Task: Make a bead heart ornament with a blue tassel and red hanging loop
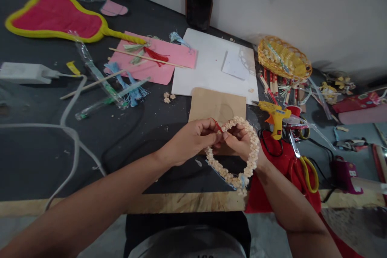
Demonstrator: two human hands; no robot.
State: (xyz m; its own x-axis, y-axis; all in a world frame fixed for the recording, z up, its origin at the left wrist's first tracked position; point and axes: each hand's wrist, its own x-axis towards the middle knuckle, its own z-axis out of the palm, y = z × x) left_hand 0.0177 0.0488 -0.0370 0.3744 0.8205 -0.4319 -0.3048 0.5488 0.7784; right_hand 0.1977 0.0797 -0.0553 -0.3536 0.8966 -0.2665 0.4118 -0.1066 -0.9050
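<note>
A garland of small cream flowers (253,151) hangs as a loop from my two hands, over the near part of the table. My left hand (198,137) is closed, its thumb and fingers pinching a thin red cord (217,125) at the garland's upper left. Right beside it, my right hand (238,141) pinches the same spot, with the loop passing around its fingers. Light blue strands (225,178) trail along the bottom of the loop. Under the hands lies a brown paper sheet (208,102). The fingertips partly hide where cord and garland meet.
A yellow glue gun (275,117), scissors (308,173) and red cloth (256,197) lie to the right, below a wicker basket (263,58). White board (208,54) and pink paper (163,74) lie behind. A pink-and-yellow fan (57,16), tassels and a white cable (75,149) are on the left.
</note>
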